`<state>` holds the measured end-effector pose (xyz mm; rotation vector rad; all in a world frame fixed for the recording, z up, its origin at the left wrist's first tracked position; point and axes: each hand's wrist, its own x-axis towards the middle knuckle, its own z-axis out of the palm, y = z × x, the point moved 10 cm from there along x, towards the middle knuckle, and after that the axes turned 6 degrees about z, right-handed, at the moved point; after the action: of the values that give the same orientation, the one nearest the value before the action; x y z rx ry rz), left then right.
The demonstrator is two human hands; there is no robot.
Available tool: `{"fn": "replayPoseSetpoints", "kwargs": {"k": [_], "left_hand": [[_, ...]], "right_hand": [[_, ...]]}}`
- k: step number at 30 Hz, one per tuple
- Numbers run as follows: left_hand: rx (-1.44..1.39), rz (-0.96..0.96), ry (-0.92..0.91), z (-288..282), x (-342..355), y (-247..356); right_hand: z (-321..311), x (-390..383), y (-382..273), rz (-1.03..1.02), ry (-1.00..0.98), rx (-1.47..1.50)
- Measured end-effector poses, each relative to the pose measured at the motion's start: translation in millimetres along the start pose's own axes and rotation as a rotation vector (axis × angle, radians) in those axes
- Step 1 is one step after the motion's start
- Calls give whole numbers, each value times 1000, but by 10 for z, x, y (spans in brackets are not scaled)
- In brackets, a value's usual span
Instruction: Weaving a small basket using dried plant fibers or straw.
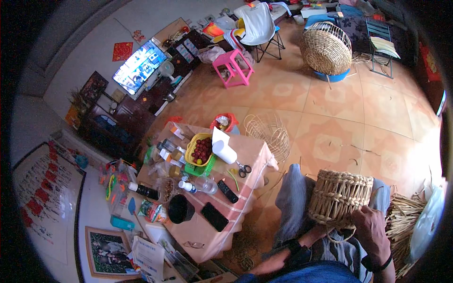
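Head camera, and we're right over the lap: a round, tan basket of thick twisted straw (340, 198) sits there on blue-grey striped cloth (293, 207), its woven wall facing up the room. Right hand (371, 231) is in tight at the basket's lower right edge, fingers curled inward, and a thin loop of pale straw (336, 242) hangs just beside it; whether those fingers are clamped on the strand, I can't tell. Left hand (318, 234) comes in low, tucked against the basket's underside, mostly hidden, so its grip can't be read either.

Out to the right, a loose heap of dry, straw-coloured stalks (403, 219) lies near the right arm, with a translucent plastic bag (428, 221) against it. Over to the left, it's a busy table with a pale pink cloth (252, 162): black-handled scissors (244, 170) near its edge, a black smartphone (214, 217) lying flat, a yellow plastic basket (190, 154) of dark red fruit (202, 150). Up the floor, well apart, stands a large, rounded woven straw basket (325, 49) on a blue base (334, 77), bare upright ribs showing along its top.
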<state>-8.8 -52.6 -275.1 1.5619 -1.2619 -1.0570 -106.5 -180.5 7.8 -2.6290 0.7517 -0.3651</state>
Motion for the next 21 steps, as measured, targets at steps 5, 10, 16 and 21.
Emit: {"fn": "replayPoseSetpoints", "kwargs": {"k": [5, 10, 16, 21], "left_hand": [[12, 22, -3, -5, 73, 35], [24, 15, 0, -30, 27, 39], [30, -11, 4, -11, -58, -28], [32, -19, 4, 17, -47, -62]], "right_hand": [[114, -81, 218, 64, -15, -23], [287, -37, 356, 125, -13, 22], [413, -36, 445, 100, 18, 54], [316, -28, 380, 101, 8, 43]]}}
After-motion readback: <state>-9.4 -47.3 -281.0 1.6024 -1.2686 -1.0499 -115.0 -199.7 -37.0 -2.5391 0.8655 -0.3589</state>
